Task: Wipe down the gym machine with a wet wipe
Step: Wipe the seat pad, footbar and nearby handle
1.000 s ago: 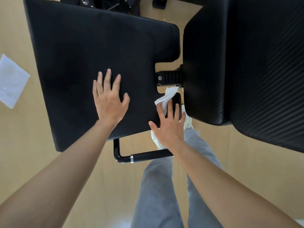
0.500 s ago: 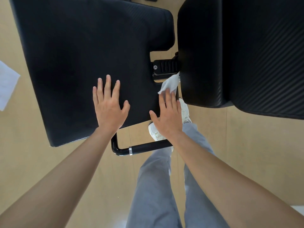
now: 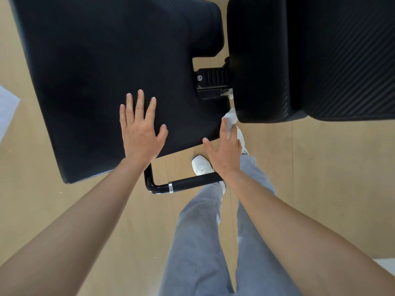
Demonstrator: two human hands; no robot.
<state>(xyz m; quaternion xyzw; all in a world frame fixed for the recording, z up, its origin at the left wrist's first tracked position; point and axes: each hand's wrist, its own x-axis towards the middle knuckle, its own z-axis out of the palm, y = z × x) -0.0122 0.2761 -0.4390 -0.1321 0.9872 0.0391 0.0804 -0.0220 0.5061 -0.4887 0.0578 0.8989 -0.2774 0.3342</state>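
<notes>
Tan wood floor [image 3: 320,167] below black gym pads. Left hand [image 3: 141,133] flat on seat pad [image 3: 96,71], fingers [image 3: 140,103] straight and spread, holding nothing. Right hand [image 3: 224,150] at the pad's lower-right corner, centre frame: fingers nearly straight, pressing bunched white wet wipe [image 3: 230,117] against the gap beside back pad [image 3: 299,60]. Fingertips partly hidden by wipe. White sheet [image 3: 7,107] at left edge, cut off.

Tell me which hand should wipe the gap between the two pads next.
Right. The right hand has the wet wipe at that gap; the left hand lies flat on the left pad, without a wipe.
</notes>
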